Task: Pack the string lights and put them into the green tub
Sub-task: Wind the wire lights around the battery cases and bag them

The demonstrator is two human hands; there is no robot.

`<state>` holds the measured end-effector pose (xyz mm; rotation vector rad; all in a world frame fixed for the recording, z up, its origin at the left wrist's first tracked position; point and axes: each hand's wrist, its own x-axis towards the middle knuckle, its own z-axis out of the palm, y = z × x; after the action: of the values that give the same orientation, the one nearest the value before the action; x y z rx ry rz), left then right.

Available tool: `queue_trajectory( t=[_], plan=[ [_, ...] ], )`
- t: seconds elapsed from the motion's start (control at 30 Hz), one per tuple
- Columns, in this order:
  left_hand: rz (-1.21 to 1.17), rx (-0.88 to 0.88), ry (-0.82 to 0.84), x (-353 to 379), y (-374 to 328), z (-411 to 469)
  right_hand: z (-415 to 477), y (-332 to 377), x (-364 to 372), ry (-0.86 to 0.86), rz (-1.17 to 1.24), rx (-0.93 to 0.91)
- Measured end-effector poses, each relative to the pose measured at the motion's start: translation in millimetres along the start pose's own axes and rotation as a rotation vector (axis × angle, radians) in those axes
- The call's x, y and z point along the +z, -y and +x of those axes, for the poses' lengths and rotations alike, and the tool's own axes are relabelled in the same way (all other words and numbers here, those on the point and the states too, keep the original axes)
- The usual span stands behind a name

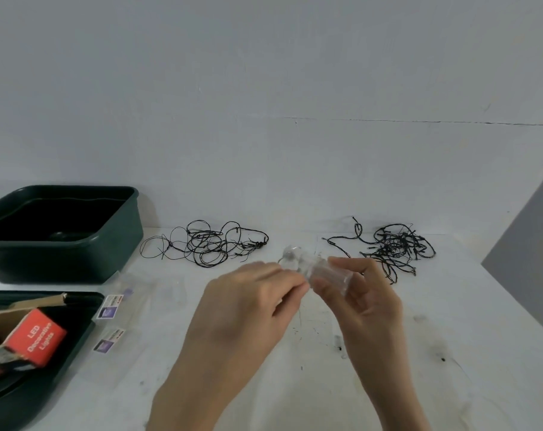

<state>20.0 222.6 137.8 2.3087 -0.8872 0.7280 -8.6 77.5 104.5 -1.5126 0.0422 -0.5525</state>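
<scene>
Between left hand (251, 303) and right hand (361, 295), clear plastic (321, 265), string lights (211, 244) beyond

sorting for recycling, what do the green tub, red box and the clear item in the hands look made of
Green tub: probably moulded plastic, smooth, dull sheen. Red box: cardboard, brown torn flap showing. Clear item, pinched by left hand and right hand: likely thin glossy plastic, see-through, with glints.

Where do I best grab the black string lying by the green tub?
Best at the dense knot of loops in the middle of the black string, coming straight down from above. It lies flat on the table, with thin single loops trailing toward the green tub; a stray loop would probably only drag the rest.
</scene>
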Motion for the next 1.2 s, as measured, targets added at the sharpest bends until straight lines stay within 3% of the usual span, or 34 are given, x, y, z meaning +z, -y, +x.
queue_trajectory(
  t=[0.17,0.4,0.5,0.73,0.9,1.0,1.1,1.2],
  plan=[
    [-0.050,-0.020,0.056,-6,12,14,2,2,-6,0.219,-0.047,-0.006],
    [-0.708,-0.440,0.333,-11,25,22,1,4,-22,0.508,0.103,0.129],
    [-0.950,-0.522,0.410,-3,28,14,0,1,-21,0.585,0.309,0.209],
    [-1.602,-0.848,0.304,17,20,0,-8,-10,10,0.564,0.923,0.455],
    [-1.342,-0.927,0.057,26,21,-12,-7,-11,21,0.330,1.091,0.622],
    [-1.175,-0.829,-0.085,26,21,-18,-8,-6,26,0.245,1.075,0.650],
    [-1.102,-0.729,-0.100,19,22,-24,-8,1,29,0.195,0.963,0.599],
    [-1.031,-0.606,-0.010,11,25,-28,-6,2,34,0.148,0.814,0.480]
  ],
)
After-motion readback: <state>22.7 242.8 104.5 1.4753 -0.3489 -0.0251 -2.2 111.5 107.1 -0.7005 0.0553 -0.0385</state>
